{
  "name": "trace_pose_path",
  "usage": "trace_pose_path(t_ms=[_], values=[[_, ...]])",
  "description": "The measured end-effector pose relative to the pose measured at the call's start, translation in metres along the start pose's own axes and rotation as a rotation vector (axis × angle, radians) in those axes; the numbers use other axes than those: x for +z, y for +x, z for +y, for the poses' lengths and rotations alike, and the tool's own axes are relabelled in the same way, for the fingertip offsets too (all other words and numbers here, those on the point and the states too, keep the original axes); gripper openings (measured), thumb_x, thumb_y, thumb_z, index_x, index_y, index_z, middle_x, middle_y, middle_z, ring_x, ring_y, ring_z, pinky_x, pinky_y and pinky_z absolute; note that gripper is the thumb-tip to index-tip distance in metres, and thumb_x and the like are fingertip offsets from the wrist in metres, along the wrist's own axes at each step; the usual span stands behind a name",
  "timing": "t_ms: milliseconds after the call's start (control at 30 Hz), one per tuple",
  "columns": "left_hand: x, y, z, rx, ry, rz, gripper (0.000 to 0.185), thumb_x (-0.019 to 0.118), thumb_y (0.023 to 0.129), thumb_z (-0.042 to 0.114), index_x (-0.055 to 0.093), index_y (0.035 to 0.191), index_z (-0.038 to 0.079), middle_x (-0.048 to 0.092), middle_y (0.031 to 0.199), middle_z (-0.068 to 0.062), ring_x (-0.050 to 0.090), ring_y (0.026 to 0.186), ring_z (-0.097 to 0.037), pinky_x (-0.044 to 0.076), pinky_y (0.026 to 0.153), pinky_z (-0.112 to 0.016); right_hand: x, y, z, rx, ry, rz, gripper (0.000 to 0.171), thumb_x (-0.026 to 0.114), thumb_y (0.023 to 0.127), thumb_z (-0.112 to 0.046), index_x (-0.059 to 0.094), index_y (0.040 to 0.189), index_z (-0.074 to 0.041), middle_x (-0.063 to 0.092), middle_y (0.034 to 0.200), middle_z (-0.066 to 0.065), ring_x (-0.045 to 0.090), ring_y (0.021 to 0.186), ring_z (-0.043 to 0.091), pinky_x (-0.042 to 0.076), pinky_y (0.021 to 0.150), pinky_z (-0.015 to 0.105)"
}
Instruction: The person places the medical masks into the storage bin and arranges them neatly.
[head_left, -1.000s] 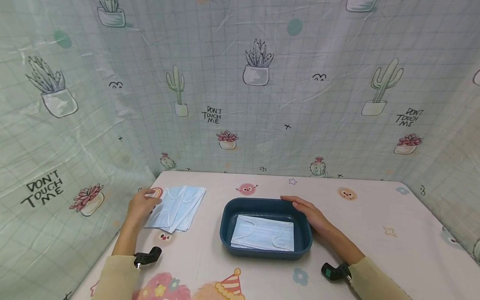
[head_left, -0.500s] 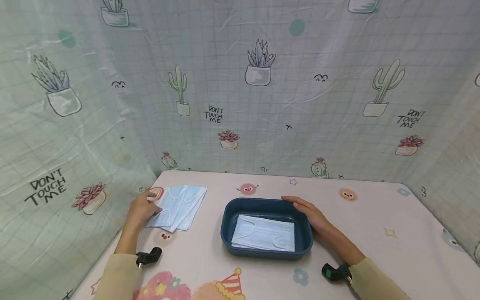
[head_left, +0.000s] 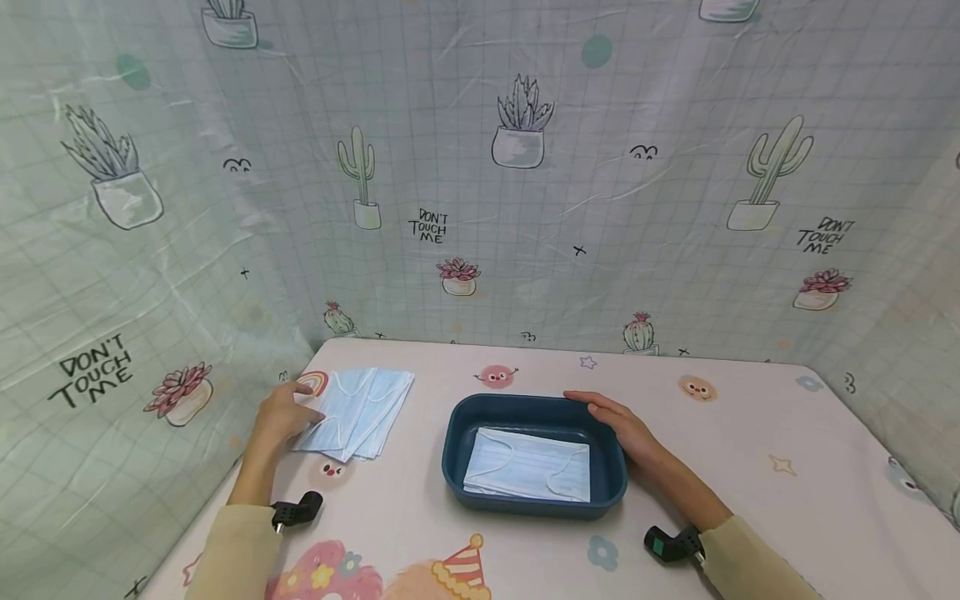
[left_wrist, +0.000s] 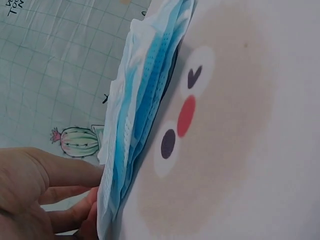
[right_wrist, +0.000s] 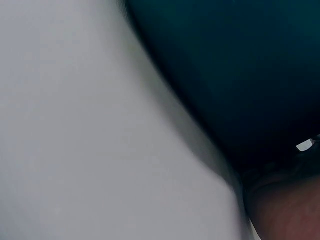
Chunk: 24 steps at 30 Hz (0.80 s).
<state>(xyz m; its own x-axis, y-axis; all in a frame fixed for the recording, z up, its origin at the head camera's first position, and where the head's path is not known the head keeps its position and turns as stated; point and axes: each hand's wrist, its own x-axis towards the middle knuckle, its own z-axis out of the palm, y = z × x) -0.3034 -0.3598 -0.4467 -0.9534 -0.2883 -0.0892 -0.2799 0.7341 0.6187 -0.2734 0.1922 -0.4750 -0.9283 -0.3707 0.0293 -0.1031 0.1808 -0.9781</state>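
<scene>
At the left of the table in the head view lies a fanned pile of light blue face masks (head_left: 363, 412). My left hand (head_left: 283, 415) touches its left edge, with thumb and forefinger apart. In the left wrist view the thumb (left_wrist: 75, 172) and fingers meet the near edge of the layered masks (left_wrist: 137, 107). A dark blue plastic bin (head_left: 534, 508) stands in the middle, and more face masks (head_left: 528, 467) lie flat in it. My right hand (head_left: 618, 425) rests on the bin's far right corner, fingers stretched along the rim. The right wrist view shows mostly the bin's dark outer wall (right_wrist: 225, 65).
A pale tablecloth (head_left: 720, 467) with cartoon prints covers the table. Behind it and at both sides hangs a curtain (head_left: 300, 108) printed with cacti. Each forearm carries a black wrist camera, one (head_left: 298, 508) on the left and one (head_left: 671, 544) on the right.
My left hand has shifted slightly at the edge of the mask pile, its thumb coming lower onto the masks. The right hand and the bin have stayed in place.
</scene>
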Motion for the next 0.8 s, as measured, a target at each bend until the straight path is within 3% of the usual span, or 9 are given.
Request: trace_pose_path(t_ms=[167, 433, 600, 800], values=[[-0.001, 0.0, 0.001, 0.0, 0.0, -0.016, 0.06, 0.065, 0.088, 0.007, 0.047, 0.144, -0.007, 0.041, 0.148, -0.04, 0.048, 0.118, -0.049, 0.046, 0.103, -0.063, 0.0, 0.0, -0.001, 0.013, -0.013, 0.004, 0.045, 0.035, 0.112, -0.026, 0.051, 0.153, -0.014, 0.043, 0.164, 0.01, 0.028, 0.157, 0.034, 0.023, 0.126, 0.054], [-0.009, -0.001, 0.011, 0.016, -0.017, -0.018, 0.056, 0.063, 0.09, 0.005, 0.047, 0.143, -0.007, 0.045, 0.143, -0.039, 0.049, 0.115, -0.047, 0.048, 0.098, -0.059, 0.0, 0.0, -0.002, 0.002, -0.009, 0.017, 0.045, 0.034, 0.112, -0.025, 0.051, 0.152, -0.012, 0.042, 0.164, 0.012, 0.027, 0.157, 0.037, 0.016, 0.127, 0.062], [-0.01, 0.001, 0.006, 0.026, -0.017, -0.069, 0.055, 0.07, 0.089, 0.006, 0.049, 0.138, -0.008, 0.053, 0.13, -0.036, 0.055, 0.107, -0.043, 0.053, 0.084, -0.048, 0.0, -0.002, -0.002, 0.019, -0.002, 0.02, 0.046, 0.034, 0.112, -0.024, 0.05, 0.153, -0.012, 0.041, 0.164, 0.013, 0.028, 0.157, 0.038, 0.018, 0.127, 0.062], [-0.012, 0.001, -0.004, 0.025, -0.104, -0.115, 0.047, 0.07, 0.09, 0.008, 0.054, 0.132, -0.007, 0.053, 0.128, -0.032, 0.055, 0.104, -0.037, 0.049, 0.076, -0.033, 0.001, -0.001, -0.003, 0.005, -0.004, 0.015, 0.046, 0.035, 0.112, -0.024, 0.049, 0.153, -0.011, 0.041, 0.164, 0.014, 0.028, 0.157, 0.039, 0.018, 0.126, 0.064]])
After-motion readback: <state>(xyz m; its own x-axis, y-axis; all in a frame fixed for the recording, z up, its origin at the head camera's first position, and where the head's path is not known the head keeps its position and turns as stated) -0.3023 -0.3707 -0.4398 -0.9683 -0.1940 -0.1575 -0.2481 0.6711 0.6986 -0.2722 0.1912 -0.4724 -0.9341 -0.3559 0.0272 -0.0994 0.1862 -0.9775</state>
